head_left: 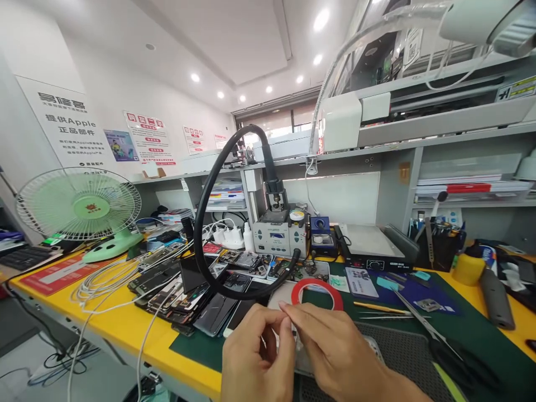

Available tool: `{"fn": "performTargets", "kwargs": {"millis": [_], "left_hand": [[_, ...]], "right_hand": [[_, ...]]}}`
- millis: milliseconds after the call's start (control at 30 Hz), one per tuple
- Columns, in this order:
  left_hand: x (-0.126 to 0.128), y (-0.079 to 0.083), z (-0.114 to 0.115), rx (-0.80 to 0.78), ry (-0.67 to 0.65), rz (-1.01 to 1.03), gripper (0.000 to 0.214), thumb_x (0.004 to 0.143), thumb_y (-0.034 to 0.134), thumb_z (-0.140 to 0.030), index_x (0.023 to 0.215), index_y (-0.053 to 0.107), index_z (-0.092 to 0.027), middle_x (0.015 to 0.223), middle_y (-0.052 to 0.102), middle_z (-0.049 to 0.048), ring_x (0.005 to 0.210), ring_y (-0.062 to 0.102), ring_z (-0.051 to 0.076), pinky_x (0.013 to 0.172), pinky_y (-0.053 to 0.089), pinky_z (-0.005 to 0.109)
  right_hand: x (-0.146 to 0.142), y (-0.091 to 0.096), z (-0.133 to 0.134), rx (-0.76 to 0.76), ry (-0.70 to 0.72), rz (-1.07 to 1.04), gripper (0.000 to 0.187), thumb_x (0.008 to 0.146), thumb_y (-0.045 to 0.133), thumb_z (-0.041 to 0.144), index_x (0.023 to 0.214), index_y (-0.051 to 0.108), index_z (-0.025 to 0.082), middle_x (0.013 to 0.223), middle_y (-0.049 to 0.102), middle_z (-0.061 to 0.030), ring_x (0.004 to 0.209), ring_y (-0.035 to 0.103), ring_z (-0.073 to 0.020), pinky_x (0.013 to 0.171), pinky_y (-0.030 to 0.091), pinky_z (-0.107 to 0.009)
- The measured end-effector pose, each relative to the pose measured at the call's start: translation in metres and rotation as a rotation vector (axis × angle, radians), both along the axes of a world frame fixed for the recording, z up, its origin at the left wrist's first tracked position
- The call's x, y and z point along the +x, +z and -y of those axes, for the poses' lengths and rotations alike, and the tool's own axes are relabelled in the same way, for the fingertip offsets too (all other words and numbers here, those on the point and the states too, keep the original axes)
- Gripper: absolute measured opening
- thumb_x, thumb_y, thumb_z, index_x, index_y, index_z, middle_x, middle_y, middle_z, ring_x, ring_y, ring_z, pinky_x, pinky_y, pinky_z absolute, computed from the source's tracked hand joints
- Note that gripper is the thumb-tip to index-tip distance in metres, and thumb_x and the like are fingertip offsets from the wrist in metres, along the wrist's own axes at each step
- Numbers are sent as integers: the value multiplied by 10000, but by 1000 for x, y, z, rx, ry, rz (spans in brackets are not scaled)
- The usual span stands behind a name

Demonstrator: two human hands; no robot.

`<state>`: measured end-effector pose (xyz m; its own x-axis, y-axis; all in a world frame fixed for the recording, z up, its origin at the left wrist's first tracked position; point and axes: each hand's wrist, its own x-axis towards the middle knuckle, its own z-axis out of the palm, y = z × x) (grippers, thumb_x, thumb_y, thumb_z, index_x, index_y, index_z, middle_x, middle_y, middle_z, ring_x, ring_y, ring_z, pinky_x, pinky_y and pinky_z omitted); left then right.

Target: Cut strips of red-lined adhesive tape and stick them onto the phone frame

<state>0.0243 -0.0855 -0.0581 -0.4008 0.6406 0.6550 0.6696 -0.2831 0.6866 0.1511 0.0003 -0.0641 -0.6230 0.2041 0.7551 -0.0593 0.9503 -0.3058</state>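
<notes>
My left hand (256, 357) and my right hand (335, 349) meet low in the middle of the view, over a phone lying on the green mat (422, 335). Both hands pinch their fingertips together around something very small that I cannot make out. A red roll of tape (317, 292) sits on the mat just behind the fingertips. The phone under my hands is mostly hidden by them.
A pile of dismantled phones (188, 296) lies left of my hands on the yellow bench (121, 329). A black hose (221, 223) loops from the grey soldering station (280, 234). Tweezers (419, 318) and scissors (464, 363) lie at right. A green fan (79, 206) stands far left.
</notes>
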Motion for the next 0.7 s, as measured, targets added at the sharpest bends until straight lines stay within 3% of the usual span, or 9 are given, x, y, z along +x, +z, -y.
{"fn": "performTargets", "kwargs": {"millis": [133,267,400,567,700], "left_hand": [[2,-1,-3,-44,35,-60,196,871,543,-273,684,566,-217,605,468,-47,458,406,105,439,331,230],[7,-3,-6,-1,59,33,184,833,558,-254,653,532,-223,595,434,-51,487,424,108,426,345,199],[13,-7,-9,81,100,105,169,810,551,-206,643,532,-224,591,434,-53,486,418,103,417,321,190],[14,-14,-12,157,92,208,193,829,551,-205,639,529,-227,583,436,-56,462,416,99,408,312,199],[12,-19,-11,167,91,200,203,846,561,-236,644,553,-228,568,436,-62,419,350,93,389,255,227]], "right_hand": [[1,-3,-1,72,-26,25,374,935,404,19,1272,557,78,973,697,-161,804,648,-237,676,564,-380],[-2,-4,1,-6,13,-1,336,944,403,36,1218,583,108,989,701,-154,836,661,-234,703,571,-372],[-4,-1,5,-262,73,-7,361,975,424,116,1288,601,150,972,709,-118,837,664,-214,750,569,-346],[-4,9,13,-610,110,68,320,1018,449,291,1203,698,212,802,666,-52,753,625,-192,752,552,-321],[-6,13,16,-840,187,91,352,1015,480,410,1199,713,221,837,667,-46,690,568,-153,622,497,-254]]}}
